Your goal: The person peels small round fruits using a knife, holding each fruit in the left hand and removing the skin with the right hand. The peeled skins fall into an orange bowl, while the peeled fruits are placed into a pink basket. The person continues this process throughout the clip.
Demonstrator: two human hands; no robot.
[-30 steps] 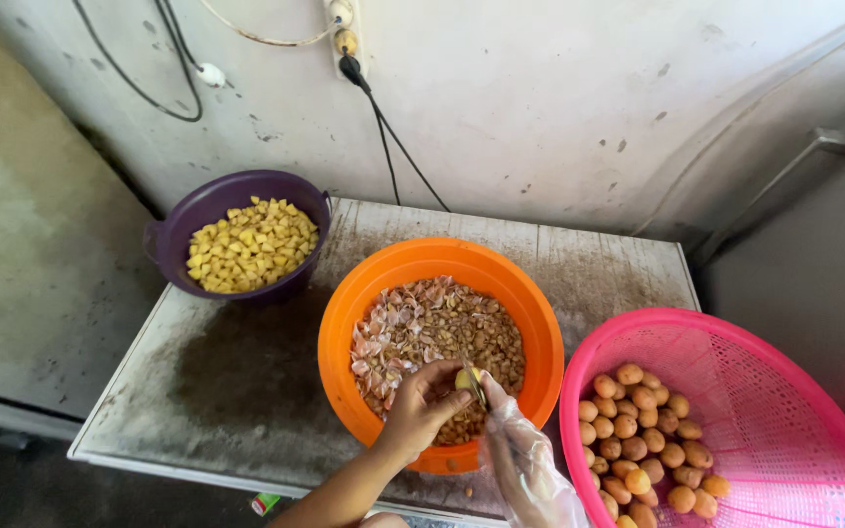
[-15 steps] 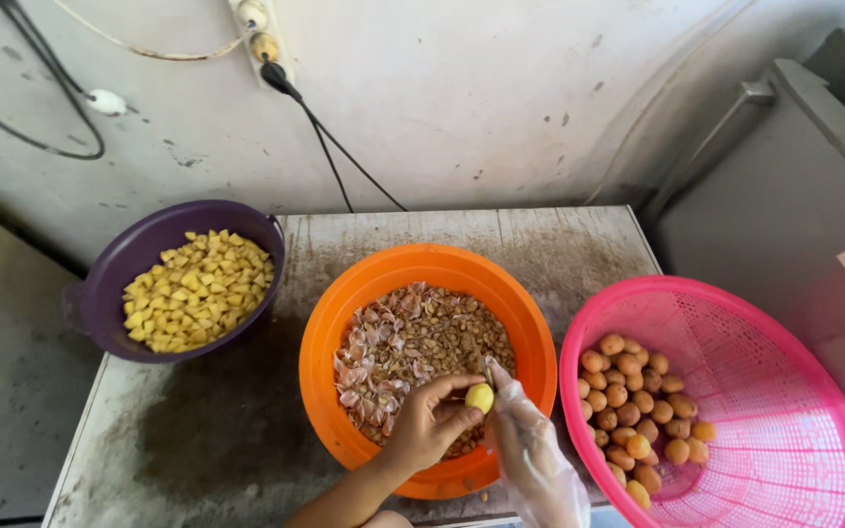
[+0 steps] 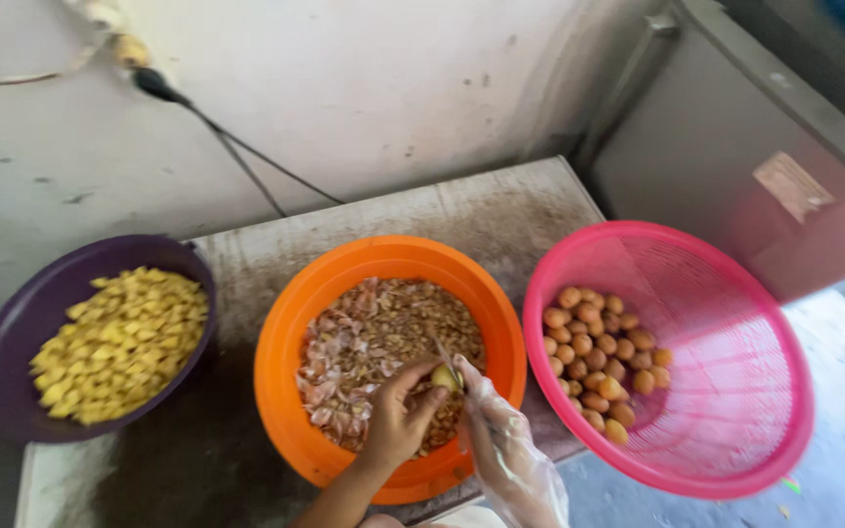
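My left hand [image 3: 398, 416] holds a small yellow peeled fruit [image 3: 444, 377] over the orange bowl [image 3: 286, 323], which is full of brownish peelings. My right hand [image 3: 501, 430], in a clear plastic glove, grips a thin knife [image 3: 445, 357] whose blade rests against the fruit. To the right stands a pink mesh basket [image 3: 735, 323] with several small round brown fruits [image 3: 599, 362] heaped at its left side. On the left sits a purple bowl [image 3: 12, 323] of yellow cut pieces [image 3: 119, 337].
All three containers rest on a worn, stained table [image 3: 481, 210] against a pale wall. A black cable [image 3: 237, 147] runs down the wall from a plug. A grey-and-red cabinet [image 3: 765, 166] stands at the right.
The view has swung and tilted to the right, so the bowls shifted left. My hands stay over the orange bowl, with the knife now set against the fruit.
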